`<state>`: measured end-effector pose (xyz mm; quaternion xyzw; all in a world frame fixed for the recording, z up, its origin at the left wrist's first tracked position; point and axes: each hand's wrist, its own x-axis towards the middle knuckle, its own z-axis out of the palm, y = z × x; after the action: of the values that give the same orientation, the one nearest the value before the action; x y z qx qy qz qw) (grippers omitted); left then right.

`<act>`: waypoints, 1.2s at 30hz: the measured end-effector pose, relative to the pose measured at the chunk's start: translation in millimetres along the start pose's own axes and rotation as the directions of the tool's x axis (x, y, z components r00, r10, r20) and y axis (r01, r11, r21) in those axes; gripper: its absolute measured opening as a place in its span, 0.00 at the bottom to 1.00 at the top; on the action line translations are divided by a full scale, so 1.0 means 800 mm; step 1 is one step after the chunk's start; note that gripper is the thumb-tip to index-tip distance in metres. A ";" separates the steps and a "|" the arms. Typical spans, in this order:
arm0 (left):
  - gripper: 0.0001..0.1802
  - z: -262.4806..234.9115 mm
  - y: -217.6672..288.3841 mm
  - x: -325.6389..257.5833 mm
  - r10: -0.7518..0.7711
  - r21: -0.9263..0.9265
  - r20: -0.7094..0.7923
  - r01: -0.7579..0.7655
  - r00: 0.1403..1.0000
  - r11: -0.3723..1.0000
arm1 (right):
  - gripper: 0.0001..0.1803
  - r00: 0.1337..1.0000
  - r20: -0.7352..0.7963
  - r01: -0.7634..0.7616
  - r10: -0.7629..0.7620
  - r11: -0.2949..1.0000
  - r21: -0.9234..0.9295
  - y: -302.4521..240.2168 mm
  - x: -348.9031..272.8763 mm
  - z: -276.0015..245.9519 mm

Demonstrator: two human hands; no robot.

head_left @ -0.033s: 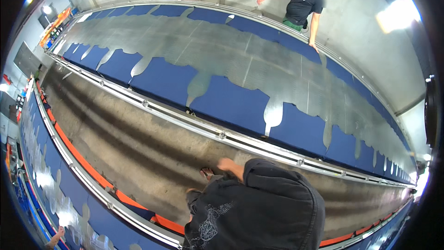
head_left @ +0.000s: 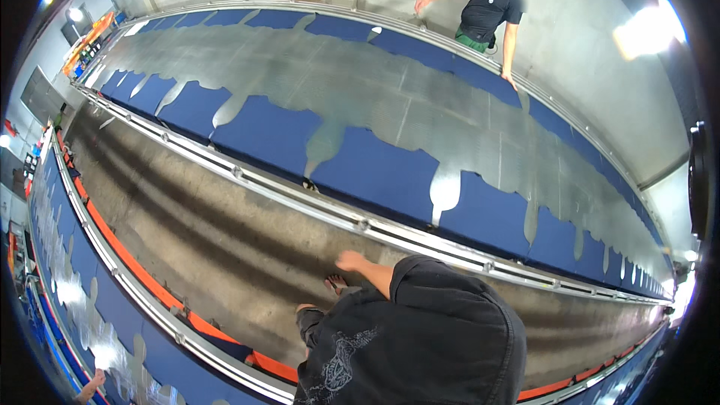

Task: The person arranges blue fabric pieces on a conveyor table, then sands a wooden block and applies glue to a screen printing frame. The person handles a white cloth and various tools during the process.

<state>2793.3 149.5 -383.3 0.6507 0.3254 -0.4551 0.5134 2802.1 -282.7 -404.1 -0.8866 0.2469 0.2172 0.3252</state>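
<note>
My right hand [head_left: 351,260] hangs free beside my black shirt [head_left: 420,337], fingers loosely apart and holding nothing. It is over the concrete aisle [head_left: 225,232], a short way from the metal rail [head_left: 360,223] that edges a long table. My sandalled foot [head_left: 334,283] and my knee [head_left: 307,316] show just below the hand. My left hand is out of sight. On the table lies blue cloth [head_left: 375,169] partly covered by a long grey patterned sheet [head_left: 360,82] with tongue-shaped cut-outs.
Another person in a black shirt [head_left: 491,7] leans on the far rail of the table with both hands. A second blue table with grey pieces [head_left: 82,307] and an orange-edged rail [head_left: 135,264] runs along my left. A concrete wall stands behind.
</note>
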 end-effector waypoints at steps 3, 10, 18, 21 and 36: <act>0.28 -0.031 0.087 0.030 0.012 -0.037 -0.050 -0.014 0.999 0.999 | 0.25 0.972 -0.137 0.212 -0.191 0.965 0.157 -0.228 0.155 -0.087; 0.29 -0.123 0.247 0.141 -0.001 -0.116 -0.075 -0.008 0.997 0.993 | 0.21 0.905 -0.170 0.424 -0.391 0.863 0.274 -0.508 0.312 -0.175; 0.29 -0.272 0.489 0.239 -0.054 -0.079 -0.030 0.051 0.998 0.996 | 0.21 0.998 0.066 0.022 -0.017 0.997 -0.076 -0.376 0.367 -0.075; 0.29 -0.347 0.546 0.274 -0.079 -0.112 -0.035 0.075 0.996 0.991 | 0.20 0.958 0.208 -0.165 0.196 0.974 -0.157 -0.352 0.345 -0.084; 0.28 -0.552 0.885 0.406 0.251 0.349 -0.298 -0.140 0.921 0.927 | 0.19 0.770 0.579 -0.103 0.267 0.948 -0.301 -0.779 0.865 -0.077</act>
<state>3659.0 376.4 -394.9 0.8231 0.2625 -0.3294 0.3809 3718.9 -115.0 -446.4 -0.7728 0.1851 0.5535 0.2492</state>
